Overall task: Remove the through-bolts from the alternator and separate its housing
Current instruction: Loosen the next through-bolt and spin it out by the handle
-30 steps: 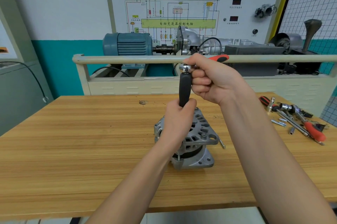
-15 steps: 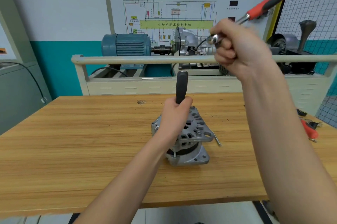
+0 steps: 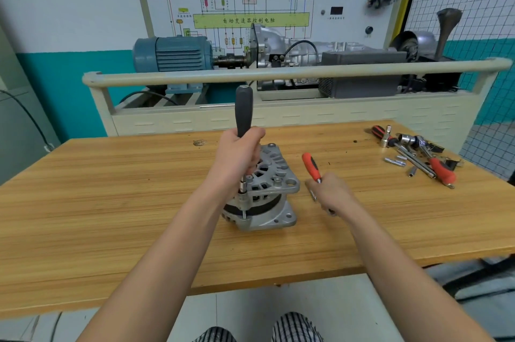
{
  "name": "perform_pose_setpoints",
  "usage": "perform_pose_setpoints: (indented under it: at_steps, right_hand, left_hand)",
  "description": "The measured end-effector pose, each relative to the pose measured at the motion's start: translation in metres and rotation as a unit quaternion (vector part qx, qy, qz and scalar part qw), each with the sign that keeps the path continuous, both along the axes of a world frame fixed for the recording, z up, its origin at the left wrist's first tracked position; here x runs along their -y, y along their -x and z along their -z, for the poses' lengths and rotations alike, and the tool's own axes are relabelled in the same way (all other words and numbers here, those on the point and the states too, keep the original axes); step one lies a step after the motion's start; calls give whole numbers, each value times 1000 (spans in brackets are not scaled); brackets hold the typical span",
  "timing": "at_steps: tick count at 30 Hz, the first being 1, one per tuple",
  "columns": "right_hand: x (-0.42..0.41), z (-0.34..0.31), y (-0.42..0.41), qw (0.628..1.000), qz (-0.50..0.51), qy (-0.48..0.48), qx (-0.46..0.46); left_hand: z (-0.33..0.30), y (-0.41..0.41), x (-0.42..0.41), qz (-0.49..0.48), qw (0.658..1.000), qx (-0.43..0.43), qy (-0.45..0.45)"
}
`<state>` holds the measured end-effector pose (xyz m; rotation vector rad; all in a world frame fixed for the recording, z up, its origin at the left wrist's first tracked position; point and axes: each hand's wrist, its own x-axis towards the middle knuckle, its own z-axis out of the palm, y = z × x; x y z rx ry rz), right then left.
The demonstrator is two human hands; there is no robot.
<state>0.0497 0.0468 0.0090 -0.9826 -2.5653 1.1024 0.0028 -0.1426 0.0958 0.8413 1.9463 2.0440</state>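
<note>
Grey driver [image 3: 243,110] in left hand [image 3: 239,156] stands on alternator [image 3: 267,194].

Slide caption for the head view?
Left hand holds driver on alternator; right hand lowers ratchet to bench.

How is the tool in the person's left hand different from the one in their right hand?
The black-handled driver stands upright, its tip on the alternator; the red-handled ratchet lies slanted, low over the table. The left hand grips the driver low on its handle; the right hand holds the ratchet by its metal end. Both are hand tools, each held in a closed hand.
</note>
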Motion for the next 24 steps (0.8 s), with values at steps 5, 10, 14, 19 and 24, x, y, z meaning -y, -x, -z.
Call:
perform_pose_setpoints:
  at_steps: [5, 10, 14, 19, 24]
  right_hand:
    - [4, 33, 13, 997, -22, -59, 37]
    - [9, 48, 23, 994, -28, -102, 39]
    - [13, 45, 23, 995, -38, -81, 46]
    - [33, -35, 4, 971, 49, -29, -234]
    - [112, -134, -7, 872, -195, 82, -441]
  left_hand:
    - [-1, 1, 1, 12, 1000, 0, 4]
    - [-2, 3, 4, 38, 999, -11, 15]
    - [-3, 5, 7, 62, 998, -21, 19]
    - [-1, 8, 8, 81, 996, -37, 25]
    - [0, 11, 11, 88, 994, -54, 32]
